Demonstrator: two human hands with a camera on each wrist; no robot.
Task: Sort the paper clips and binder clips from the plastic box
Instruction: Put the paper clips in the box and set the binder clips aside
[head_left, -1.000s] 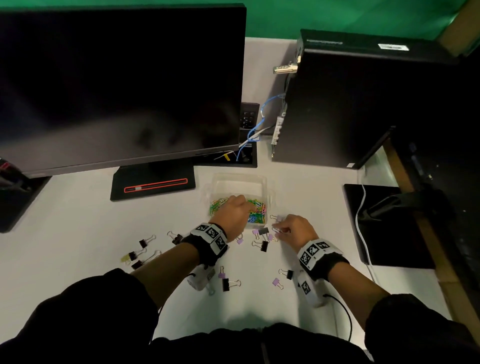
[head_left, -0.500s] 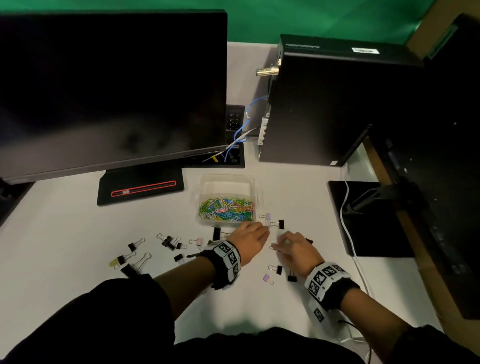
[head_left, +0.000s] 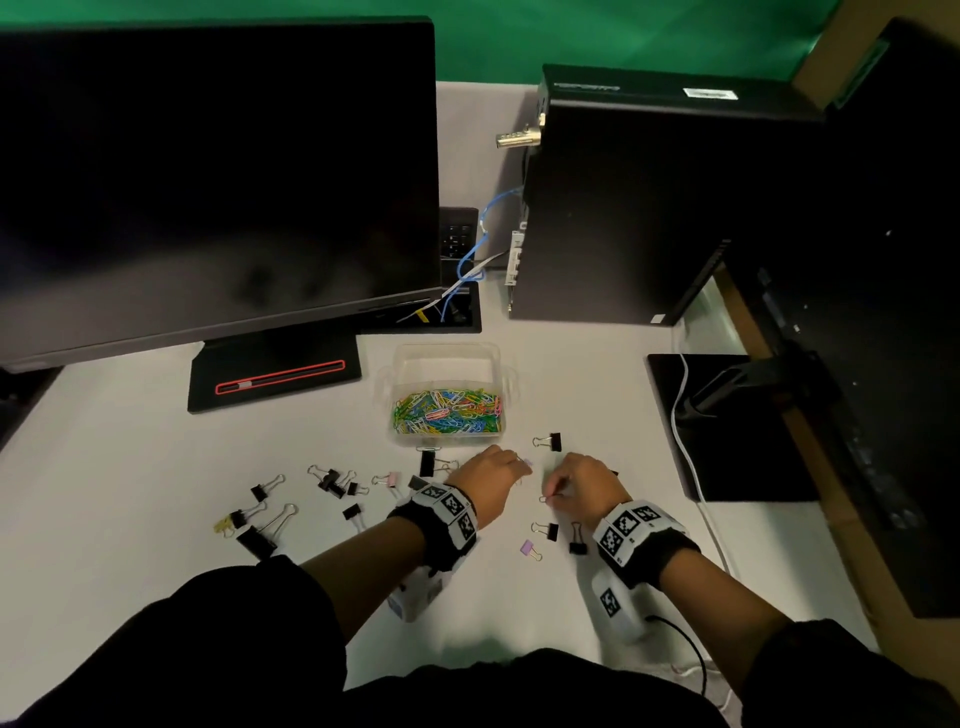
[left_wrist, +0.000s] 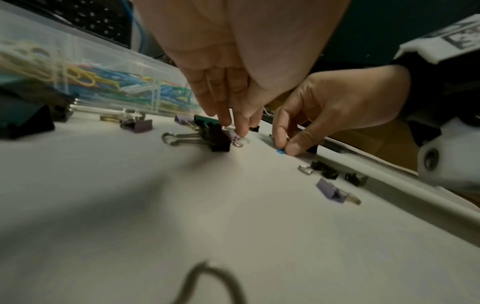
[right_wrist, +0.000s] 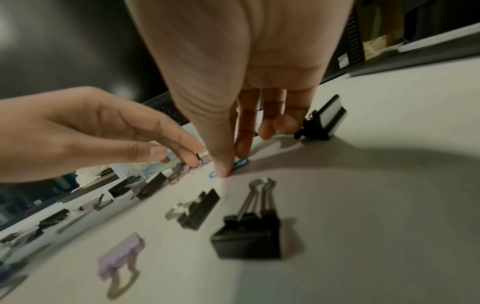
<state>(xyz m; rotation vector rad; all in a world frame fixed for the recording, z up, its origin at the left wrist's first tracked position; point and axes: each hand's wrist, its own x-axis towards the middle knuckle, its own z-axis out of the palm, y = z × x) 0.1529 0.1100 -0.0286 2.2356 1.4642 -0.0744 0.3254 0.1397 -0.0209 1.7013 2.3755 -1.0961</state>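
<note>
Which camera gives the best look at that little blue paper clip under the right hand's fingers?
The right wrist view: the blue paper clip lies flat on the table, pinned by the right hand. The left wrist view shows only a blue tip. In the head view, the hand hides it.

Plastic box (head_left: 448, 364), center of head view: clear, smooth, glossy walls. Paper clips (head_left: 448, 410) inside looked coated in bright colours. Binder clips (head_left: 332, 480), lower left: matt black bodies, shiny wire-metal handles. Table (head_left: 130, 467): matt, smooth, off-white. Monitor (head_left: 208, 171), upper left: dark, glossy screen.
</note>
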